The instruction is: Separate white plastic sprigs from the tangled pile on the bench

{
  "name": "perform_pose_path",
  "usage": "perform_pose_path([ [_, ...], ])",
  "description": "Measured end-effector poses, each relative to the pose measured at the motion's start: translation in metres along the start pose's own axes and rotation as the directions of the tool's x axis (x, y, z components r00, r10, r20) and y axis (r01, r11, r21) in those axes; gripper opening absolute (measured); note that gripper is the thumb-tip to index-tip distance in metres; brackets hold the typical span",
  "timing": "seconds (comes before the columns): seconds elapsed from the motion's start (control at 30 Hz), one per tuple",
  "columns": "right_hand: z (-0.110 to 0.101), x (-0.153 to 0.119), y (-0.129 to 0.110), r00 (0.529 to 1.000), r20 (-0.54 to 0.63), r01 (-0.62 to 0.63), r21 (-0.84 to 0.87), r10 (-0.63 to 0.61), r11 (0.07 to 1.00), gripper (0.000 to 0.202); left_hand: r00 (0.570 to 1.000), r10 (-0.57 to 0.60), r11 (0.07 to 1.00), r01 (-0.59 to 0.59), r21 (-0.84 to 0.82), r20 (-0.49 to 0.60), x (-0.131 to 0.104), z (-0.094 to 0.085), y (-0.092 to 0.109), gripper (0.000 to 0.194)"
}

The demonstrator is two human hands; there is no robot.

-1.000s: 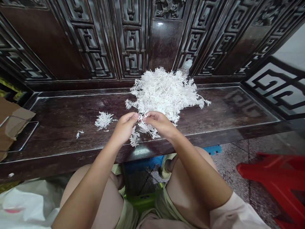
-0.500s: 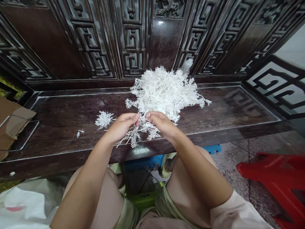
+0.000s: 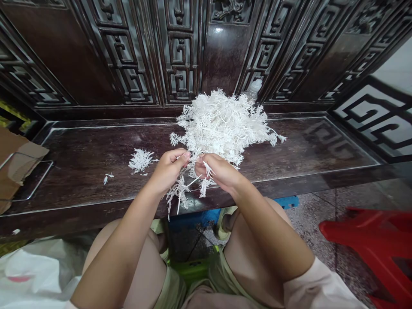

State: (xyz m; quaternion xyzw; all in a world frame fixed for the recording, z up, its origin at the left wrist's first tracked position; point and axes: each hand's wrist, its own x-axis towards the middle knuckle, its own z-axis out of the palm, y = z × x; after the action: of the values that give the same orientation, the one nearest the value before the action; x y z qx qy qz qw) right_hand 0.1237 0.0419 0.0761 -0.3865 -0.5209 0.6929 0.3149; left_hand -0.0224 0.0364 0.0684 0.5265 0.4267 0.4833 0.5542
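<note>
A heap of white branching plastic sprigs (image 3: pixel 222 122) lies on the dark wooden bench, just beyond my hands. My left hand (image 3: pixel 170 167) is closed, thumb against fingers, on a white sprig (image 3: pixel 179 191) whose stems hang down over the bench's front edge. Close beside it my right hand (image 3: pixel 215 169) is also closed on white sprig pieces, and a small feathery tip (image 3: pixel 208 170) sticks out over its fingers. The exact spot where each hand pinches is partly hidden. Left of my left hand sits a small pile of white bits (image 3: pixel 140 161).
A clear bottle (image 3: pixel 254 89) stands behind the heap against the carved wooden back (image 3: pixel 222 60). On the left are a torn cardboard box (image 3: pixel 24 165) and a wire frame (image 3: pixel 41 180). A red plastic stool (image 3: pixel 370 240) is at the right; a white bag (image 3: pixel 35 270) is lower left.
My left hand has shifted slightly and the sprig under it hangs lower over the edge. A small feathery tip now shows at my right fingers.
</note>
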Motion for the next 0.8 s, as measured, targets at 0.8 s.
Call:
perform_pose_path([
  [0.8,-0.002,0.002,-0.002,0.999,-0.009,0.037,0.029,-0.037,0.999,0.013,0.942,-0.313,0.685,0.313,-0.658,0.122,0.001,-0.009,0.019,0.024],
])
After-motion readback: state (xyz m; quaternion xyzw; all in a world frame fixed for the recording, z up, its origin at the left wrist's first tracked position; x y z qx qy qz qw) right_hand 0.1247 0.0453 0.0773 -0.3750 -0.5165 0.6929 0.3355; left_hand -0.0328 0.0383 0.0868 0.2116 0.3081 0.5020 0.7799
